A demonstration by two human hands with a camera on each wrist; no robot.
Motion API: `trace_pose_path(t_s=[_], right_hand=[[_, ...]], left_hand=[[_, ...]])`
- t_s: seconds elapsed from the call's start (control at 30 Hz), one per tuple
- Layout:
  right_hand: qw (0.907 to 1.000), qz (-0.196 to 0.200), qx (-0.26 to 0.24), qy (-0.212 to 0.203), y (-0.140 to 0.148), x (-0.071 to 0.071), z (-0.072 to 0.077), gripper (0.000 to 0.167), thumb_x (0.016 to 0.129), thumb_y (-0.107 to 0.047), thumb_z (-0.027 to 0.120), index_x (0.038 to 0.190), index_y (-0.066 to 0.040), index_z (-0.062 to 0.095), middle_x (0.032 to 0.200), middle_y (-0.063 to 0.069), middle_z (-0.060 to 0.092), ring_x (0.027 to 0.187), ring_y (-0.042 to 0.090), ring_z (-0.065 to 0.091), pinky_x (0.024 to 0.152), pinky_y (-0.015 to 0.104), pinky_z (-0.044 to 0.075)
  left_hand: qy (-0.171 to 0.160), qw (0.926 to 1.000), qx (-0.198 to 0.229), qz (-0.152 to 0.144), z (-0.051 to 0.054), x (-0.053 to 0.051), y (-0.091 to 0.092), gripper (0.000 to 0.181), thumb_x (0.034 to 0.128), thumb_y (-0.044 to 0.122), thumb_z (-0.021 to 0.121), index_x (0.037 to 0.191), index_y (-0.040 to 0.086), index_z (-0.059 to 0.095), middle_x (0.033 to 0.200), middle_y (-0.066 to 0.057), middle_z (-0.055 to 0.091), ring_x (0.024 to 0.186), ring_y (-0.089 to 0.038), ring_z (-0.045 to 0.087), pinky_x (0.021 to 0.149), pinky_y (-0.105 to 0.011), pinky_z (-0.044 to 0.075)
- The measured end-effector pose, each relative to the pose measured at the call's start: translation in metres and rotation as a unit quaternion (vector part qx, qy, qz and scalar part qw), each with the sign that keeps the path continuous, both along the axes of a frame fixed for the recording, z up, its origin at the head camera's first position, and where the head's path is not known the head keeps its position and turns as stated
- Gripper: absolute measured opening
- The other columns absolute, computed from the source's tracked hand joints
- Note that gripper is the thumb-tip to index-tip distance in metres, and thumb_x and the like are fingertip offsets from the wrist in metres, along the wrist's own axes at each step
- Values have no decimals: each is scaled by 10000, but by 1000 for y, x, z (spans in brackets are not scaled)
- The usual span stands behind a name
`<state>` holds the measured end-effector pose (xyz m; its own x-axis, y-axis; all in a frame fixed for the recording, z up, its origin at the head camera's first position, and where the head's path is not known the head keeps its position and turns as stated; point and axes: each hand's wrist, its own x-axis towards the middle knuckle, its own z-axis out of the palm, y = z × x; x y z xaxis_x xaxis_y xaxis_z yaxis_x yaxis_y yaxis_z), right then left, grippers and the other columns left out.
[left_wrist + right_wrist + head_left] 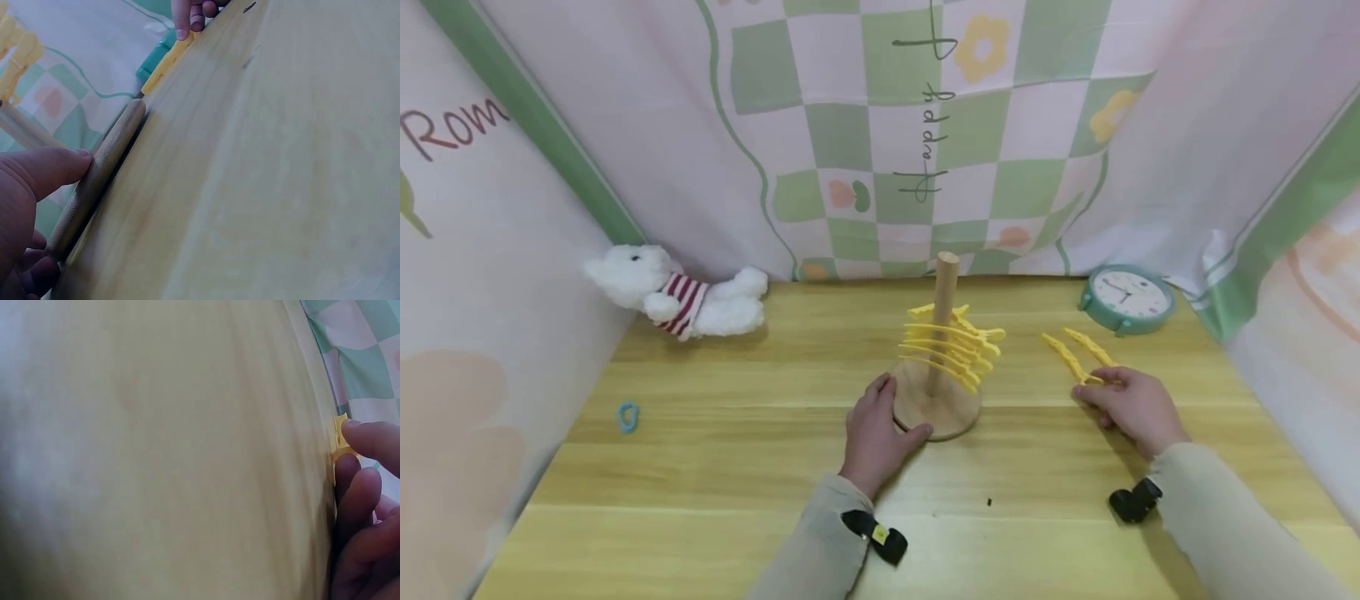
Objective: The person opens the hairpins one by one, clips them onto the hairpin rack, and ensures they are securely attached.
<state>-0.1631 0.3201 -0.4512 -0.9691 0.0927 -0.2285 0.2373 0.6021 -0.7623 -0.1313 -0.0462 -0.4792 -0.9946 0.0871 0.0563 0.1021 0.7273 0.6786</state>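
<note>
1. The loose yellow plastic (1063, 354) is on the desk (737, 467), right of the wooden stand (951, 417). I can't tell if it's one piece or two.
2. The right hand (1131, 407), right of the stand, has its fingers almost together, pinching one end.
3. The left hand (880, 437) holds the stand's round base with thumb and fingers spread.
4. The plastic looks light, smooth and thin. It might bend or snap, so pinch gently near a thick part.

A white plush toy (730, 307) in a red-and-white striped top lies at the back left of the wooden surface (700, 492). A teal clock (1127, 297) lies face-up at the back right. A small blue loop (628, 416) sits near the left edge. Green-checked fabric (895, 133) hangs behind.
</note>
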Motion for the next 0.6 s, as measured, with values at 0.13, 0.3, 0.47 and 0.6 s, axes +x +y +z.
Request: trace_pose_path(t_s=[0.13, 0.3, 0.47, 0.6], right_hand=[[10000, -24, 14, 50, 2, 0, -3, 799, 904, -454, 728, 1414, 97, 453, 923, 16, 715, 613, 134, 620, 578, 288, 521], [9999, -96, -46, 54, 3, 2, -2, 820, 902, -460, 730, 1428, 96, 435, 872, 11, 696, 602, 129, 610, 567, 287, 515], [9987, -373, -298, 200, -2, 5, 0, 815, 905, -453, 730, 1448, 76, 430, 872, -11, 668, 623, 117, 591, 553, 291, 518], [9962, -685, -330, 424, -7, 10, 2, 796, 903, -487, 717, 1454, 28, 463, 892, -16, 654, 651, 112, 580, 546, 291, 518]], left_hand=[[-37, 10000, -17, -7, 0, 0, 1, 916, 829, 475, 792, 1513, 9, 400, 1583, -130, 361, 1395, -365, 406, 1145, -577, 277], [21, 10000, 28, -42, 1, 1, 2, 911, 828, 471, 793, 1507, 2, 407, 1575, -140, 371, 1390, -372, 409, 1143, -584, 279], [54, 10000, 15, 9, 1, 1, 1, 909, 823, 468, 800, 1501, 0, 415, 1568, -137, 380, 1384, -372, 415, 1135, -586, 291], [-18, 10000, -40, 2, 1, 1, 0, 919, 826, 483, 791, 1512, 11, 403, 1579, -126, 367, 1392, -360, 408, 1140, -574, 285]])
